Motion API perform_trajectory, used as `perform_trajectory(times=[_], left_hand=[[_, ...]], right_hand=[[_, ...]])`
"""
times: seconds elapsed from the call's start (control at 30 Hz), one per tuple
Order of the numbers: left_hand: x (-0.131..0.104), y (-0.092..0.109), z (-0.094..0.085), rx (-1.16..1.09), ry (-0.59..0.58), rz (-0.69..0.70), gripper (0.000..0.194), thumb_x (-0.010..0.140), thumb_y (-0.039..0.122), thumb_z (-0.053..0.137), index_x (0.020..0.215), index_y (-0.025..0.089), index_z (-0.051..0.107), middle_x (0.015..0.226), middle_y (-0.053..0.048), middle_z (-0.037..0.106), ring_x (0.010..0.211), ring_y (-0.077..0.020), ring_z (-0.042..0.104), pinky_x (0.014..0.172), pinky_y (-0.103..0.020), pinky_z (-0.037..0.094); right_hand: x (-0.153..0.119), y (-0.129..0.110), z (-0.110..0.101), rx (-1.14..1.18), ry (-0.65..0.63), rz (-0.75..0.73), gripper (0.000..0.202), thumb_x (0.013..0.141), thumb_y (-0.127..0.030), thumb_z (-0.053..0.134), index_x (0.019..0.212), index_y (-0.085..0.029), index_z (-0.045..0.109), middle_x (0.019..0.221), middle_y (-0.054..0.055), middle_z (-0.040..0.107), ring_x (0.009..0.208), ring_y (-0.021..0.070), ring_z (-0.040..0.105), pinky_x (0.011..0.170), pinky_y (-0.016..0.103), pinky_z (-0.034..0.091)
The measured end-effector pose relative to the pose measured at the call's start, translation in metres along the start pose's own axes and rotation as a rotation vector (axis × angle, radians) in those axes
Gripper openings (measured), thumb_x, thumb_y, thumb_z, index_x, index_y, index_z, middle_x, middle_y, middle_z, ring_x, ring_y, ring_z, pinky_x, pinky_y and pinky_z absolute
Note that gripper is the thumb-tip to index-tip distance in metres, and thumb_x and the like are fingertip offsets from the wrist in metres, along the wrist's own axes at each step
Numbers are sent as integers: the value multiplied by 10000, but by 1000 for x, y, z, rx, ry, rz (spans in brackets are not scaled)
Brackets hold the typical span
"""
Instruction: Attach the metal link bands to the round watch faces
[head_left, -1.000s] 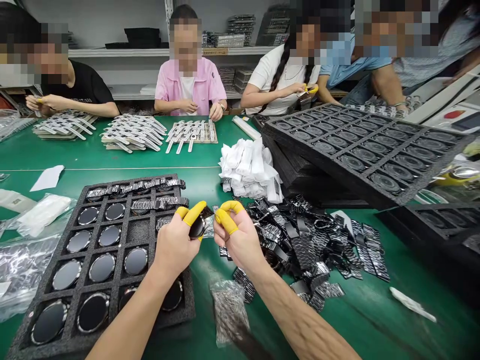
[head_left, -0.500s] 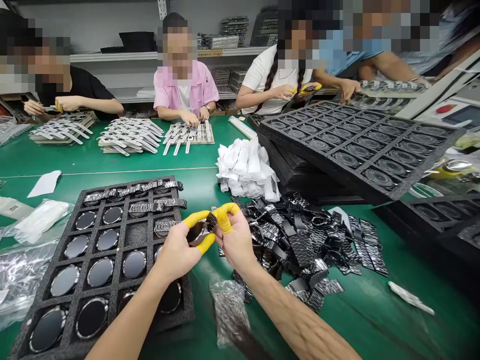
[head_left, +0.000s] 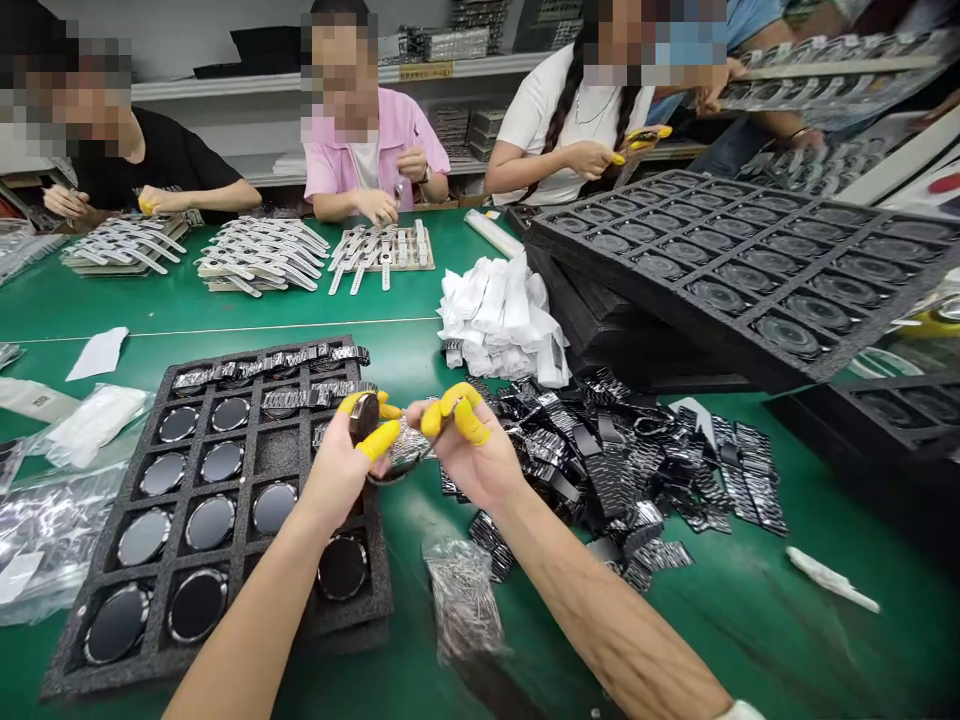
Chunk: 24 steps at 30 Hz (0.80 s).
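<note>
Between the yellow finger covers of my left hand is a dark round watch case, tilted on edge. A shiny metal watch band loops from the left fingers toward my right hand. My right fingers, also in yellow covers, are closed at the band's right end; the exact grip point is partly hidden. Below and left of my hands lies a black foam tray with round watch cases in its compartments. Some cases at the tray's far side carry metal bands.
Right of my hands is a heap of black metal bands, with white wrapped pieces behind. A bag of small metal pins lies in front. Stacked foam trays rise at right. Co-workers sit across the green table, near white-strapped watches.
The watch in my left hand has turned onto its edge, and its band now shows below and between my hands. My right fingers have moved off the case. A person's tray at back right is raised.
</note>
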<state>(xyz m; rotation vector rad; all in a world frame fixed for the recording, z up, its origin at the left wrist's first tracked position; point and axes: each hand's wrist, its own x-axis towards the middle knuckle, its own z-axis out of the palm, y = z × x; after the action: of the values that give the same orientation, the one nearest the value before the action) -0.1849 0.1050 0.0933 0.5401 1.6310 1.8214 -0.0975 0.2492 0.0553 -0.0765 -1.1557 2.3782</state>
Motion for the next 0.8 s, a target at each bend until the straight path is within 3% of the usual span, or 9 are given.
perform_trajectory(times=[0.07,0.13,0.2,0.3,0.4,0.63,0.8], left_hand=[[3,-4,-8,298,45,232,336,906,242,677,1240,209,688,1115,-71,724,822,-148,675,775,-309,584],[5,-7,-17,626,0,423,448,893,106,581,1296,240,721,1458,-108,634,1212,-230,665,1062,-419,544],[5,-8,-23,839,-68,506,592,849,21,521,1350,270,714,1552,-89,589,1349,-260,611,1166,-474,483],[3,-8,-24,950,-132,531,646,823,-19,483,1359,256,714,1453,-80,678,1290,-243,666,1125,-428,535],[3,-8,-21,962,-139,580,639,815,-29,466,1345,225,717,1386,-80,717,1260,-223,688,1088,-370,564],[2,-6,-19,962,-131,583,630,827,-36,439,1337,219,706,1358,-79,706,1226,-199,692,1053,-324,572],[3,-9,-17,988,-97,619,687,787,-40,413,1365,207,688,1324,-108,658,1203,-208,667,1046,-340,568]], right_hand=[[-4,5,4,47,-67,127,442,850,-648,824,820,-248,639,617,-38,616,627,180,614,719,356,541],[-8,9,7,-5,-160,237,482,820,-663,840,801,-218,655,592,-22,638,540,163,571,612,316,490],[-11,11,9,-62,-237,294,483,807,-647,855,789,-195,684,588,-6,661,517,153,564,575,293,451],[-11,12,9,-87,-289,301,448,831,-586,850,721,-183,686,530,-17,627,506,139,550,573,278,434],[-10,11,7,-86,-262,312,437,816,-537,869,664,-177,674,501,-23,605,502,131,548,559,264,416],[-9,8,7,-101,-226,322,397,797,-510,889,728,-163,707,528,-23,631,455,106,508,509,245,364],[-11,14,13,20,-151,272,412,833,-545,863,760,-177,693,547,-31,623,496,108,530,540,239,390]])
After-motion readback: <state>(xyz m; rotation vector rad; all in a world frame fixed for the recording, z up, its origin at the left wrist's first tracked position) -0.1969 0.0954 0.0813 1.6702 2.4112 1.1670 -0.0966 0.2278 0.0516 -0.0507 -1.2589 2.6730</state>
